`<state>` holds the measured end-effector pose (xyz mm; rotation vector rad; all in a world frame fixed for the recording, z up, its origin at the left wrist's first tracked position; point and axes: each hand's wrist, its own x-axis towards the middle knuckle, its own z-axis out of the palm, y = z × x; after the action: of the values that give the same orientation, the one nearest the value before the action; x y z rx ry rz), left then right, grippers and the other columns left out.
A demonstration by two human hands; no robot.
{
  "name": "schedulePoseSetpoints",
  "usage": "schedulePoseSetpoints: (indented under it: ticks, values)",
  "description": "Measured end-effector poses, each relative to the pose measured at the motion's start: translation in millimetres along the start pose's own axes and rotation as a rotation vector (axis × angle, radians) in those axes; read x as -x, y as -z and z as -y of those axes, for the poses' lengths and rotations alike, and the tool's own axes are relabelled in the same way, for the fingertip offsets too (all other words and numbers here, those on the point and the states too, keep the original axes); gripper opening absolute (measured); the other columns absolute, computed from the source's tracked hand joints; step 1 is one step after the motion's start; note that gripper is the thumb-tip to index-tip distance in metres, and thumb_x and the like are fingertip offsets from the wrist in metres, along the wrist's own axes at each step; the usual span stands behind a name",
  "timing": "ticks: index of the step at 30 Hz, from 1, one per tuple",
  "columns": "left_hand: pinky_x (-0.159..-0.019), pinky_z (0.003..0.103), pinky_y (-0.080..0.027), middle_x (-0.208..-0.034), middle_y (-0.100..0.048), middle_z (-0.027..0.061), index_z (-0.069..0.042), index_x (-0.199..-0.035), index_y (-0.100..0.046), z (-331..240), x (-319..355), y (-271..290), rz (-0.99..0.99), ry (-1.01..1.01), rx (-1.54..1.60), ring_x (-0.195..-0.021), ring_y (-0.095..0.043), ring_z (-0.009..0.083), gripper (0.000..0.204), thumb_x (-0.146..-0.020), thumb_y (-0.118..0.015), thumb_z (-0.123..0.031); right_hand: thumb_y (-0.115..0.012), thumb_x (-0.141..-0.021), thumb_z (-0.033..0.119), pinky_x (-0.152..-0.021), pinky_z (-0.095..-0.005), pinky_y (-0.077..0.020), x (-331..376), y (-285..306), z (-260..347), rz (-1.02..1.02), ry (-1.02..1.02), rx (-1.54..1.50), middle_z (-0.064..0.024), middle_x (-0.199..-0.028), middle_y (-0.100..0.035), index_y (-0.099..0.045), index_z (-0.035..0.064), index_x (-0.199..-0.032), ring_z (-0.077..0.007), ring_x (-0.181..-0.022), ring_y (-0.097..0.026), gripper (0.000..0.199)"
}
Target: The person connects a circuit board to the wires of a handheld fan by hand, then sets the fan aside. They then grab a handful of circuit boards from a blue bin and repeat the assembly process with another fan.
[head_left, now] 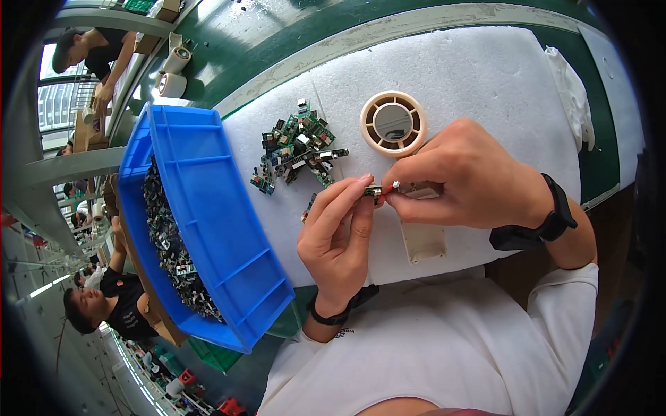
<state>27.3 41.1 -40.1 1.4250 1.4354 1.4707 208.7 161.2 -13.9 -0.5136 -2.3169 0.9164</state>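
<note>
- The left hand (338, 232) rises from the lower edge with its forearm pointing toward 12 o'clock, wrist wearing a dark band, palm turned toward the person.
- Its thumb and forefinger are pinched shut on a small green circuit board (374, 190), held just above the white foam mat (479, 76); the other fingers curl loosely below.
- The right hand (463, 179) comes in from 3 o'clock, knuckles up, a black wrist strap (538, 225) at the wrist.
- Its fingertips are closed tight on a small part with a white tip (396, 185), meeting the board at the middle of the view; what else it grips I cannot tell.
- A beige plastic housing (423, 241) lies on the mat just beneath the right hand, at 6 o'clock from it.
- A round beige fan grille (393, 123) sits at 12 o'clock from the hands.
- A heap of green circuit boards (297, 147) lies at 10 o'clock.
- A blue bin (208, 208) of dark parts stands at 9 o'clock, tilted against the mat's edge.
</note>
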Motion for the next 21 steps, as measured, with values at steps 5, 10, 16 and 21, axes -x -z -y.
schedulePoseSetpoints:
  ticks: [5, 10, 16, 21]
  values:
    - [-0.084, 0.029, -0.056, -0.117, -0.068, 0.0152, 0.003, -0.120, -0.071, 3.9, 0.8, -4.4, -0.014, -0.068, -0.018, -0.098, -0.066, 0.0171, 0.031, -0.091, -0.066, 0.012, -0.075, -0.079, 0.012, -0.047, -0.0301, -0.0424, 1.7, 8.2, 3.1, 0.021, -0.023, 0.009, -0.0040, -0.057, -0.057, -0.074, 0.0088, -0.084, -0.0193, -0.048, -0.056, 0.006]
    - [-0.085, 0.029, -0.056, -0.119, -0.067, 0.0164, 0.004, -0.120, -0.070, 2.9, 3.4, -4.3, 0.019, -0.097, -0.059, -0.099, -0.067, 0.0183, 0.031, -0.091, -0.066, 0.013, -0.076, -0.079, 0.011, -0.048, -0.0297, -0.0427, 4.3, 10.0, 2.6, 0.020, -0.011, 0.002, -0.0031, -0.058, -0.059, -0.074, 0.0091, -0.085, -0.0189, -0.049, -0.057, 0.007]
    - [-0.085, 0.031, -0.058, -0.122, -0.065, 0.0182, 0.005, -0.121, -0.069, -5.6, 6.4, -7.6, -0.007, -0.028, 0.131, -0.101, -0.069, 0.0207, 0.030, -0.092, -0.065, 0.014, -0.078, -0.079, 0.009, -0.049, -0.0300, -0.0433, 6.9, 8.5, 3.6, -0.021, 0.025, -0.078, -0.0028, -0.062, -0.059, -0.074, 0.0083, -0.087, -0.0188, -0.050, -0.057, 0.009]
    - [-0.083, 0.031, -0.059, -0.117, -0.066, 0.0183, 0.005, -0.120, -0.070, -11.3, 9.5, -13.9, -0.100, -0.047, 0.024, -0.097, -0.070, 0.0211, 0.034, -0.088, -0.067, 0.015, -0.075, -0.081, 0.012, -0.059, -0.0388, -0.0499, 6.5, 0.8, 12.3, -0.196, 0.097, 0.044, -0.0065, -0.069, -0.060, -0.068, 0.0036, -0.079, -0.0270, -0.059, -0.060, 0.011]
